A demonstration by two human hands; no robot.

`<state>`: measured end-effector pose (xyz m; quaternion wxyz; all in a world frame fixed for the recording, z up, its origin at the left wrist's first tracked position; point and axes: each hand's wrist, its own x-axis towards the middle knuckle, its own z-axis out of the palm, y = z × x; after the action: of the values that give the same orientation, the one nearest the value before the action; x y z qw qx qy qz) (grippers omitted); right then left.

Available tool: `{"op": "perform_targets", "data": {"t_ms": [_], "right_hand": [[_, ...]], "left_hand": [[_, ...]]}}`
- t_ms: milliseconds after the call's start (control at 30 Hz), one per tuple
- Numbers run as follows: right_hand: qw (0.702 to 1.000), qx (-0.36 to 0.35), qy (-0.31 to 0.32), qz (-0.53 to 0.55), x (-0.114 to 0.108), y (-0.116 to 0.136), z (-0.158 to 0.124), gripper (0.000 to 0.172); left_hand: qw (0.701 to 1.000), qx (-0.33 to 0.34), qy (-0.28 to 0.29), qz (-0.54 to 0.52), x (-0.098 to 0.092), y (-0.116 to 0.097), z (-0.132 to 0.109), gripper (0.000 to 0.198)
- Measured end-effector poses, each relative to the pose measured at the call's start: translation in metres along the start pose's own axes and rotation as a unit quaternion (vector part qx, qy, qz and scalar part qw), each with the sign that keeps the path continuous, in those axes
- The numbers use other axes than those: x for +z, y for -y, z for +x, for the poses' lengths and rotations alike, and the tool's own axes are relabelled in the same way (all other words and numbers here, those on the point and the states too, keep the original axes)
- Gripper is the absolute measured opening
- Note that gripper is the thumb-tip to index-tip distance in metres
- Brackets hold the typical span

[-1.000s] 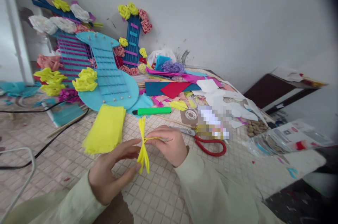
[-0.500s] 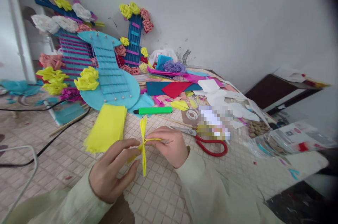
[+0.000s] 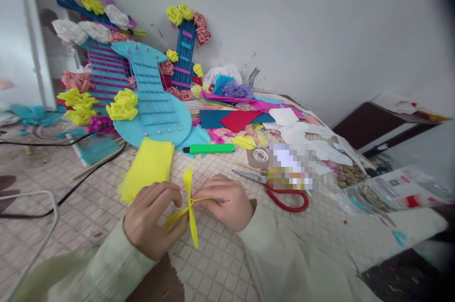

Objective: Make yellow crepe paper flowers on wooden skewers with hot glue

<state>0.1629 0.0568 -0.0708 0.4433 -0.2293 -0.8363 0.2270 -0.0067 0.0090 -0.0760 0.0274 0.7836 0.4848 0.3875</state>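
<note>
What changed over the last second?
One lower part of the yellow paper bundle swung left and now spreads out at the left hand; whether it's gripped is unclear. The right hand still pinches the bundle's thin strand. Green marker and scissors stayed put.

I count two hands (image 3: 227, 201), one yellow paper bundle (image 3: 192, 221), one yellow paper stack (image 3: 149, 164), one green marker (image 3: 212, 149), one pair of scissors (image 3: 263, 178) and three stringed boards (image 3: 152, 105).
</note>
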Motion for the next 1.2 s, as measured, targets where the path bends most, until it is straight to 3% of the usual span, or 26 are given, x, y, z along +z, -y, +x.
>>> {"op": "perform_targets", "data": {"t_ms": [100, 233, 333, 967, 1200], "right_hand": [[1.0, -0.006, 0.016, -0.002, 0.0, -0.001, -0.001, 0.014], [0.999, -0.018, 0.028, -0.001, 0.001, -0.003, -0.002, 0.015], [0.999, -0.031, 0.028, 0.001, 0.002, -0.005, -0.003, 0.016], [0.999, -0.041, 0.0, 0.001, 0.002, -0.005, -0.001, 0.013], [0.999, -0.041, -0.009, 0.001, 0.002, -0.005, -0.002, 0.015]], "left_hand": [[1.0, -0.018, -0.002, -0.005, 0.001, 0.0, 0.0, 0.015], [1.0, 0.004, -0.005, 0.014, 0.002, 0.0, 0.0, 0.045], [0.999, 0.004, 0.003, 0.037, 0.002, -0.001, 0.001, 0.054], [0.998, 0.012, -0.026, 0.061, 0.0, 0.012, 0.001, 0.061], [0.997, 0.0, -0.021, 0.074, 0.0, 0.014, 0.002, 0.042]]}}
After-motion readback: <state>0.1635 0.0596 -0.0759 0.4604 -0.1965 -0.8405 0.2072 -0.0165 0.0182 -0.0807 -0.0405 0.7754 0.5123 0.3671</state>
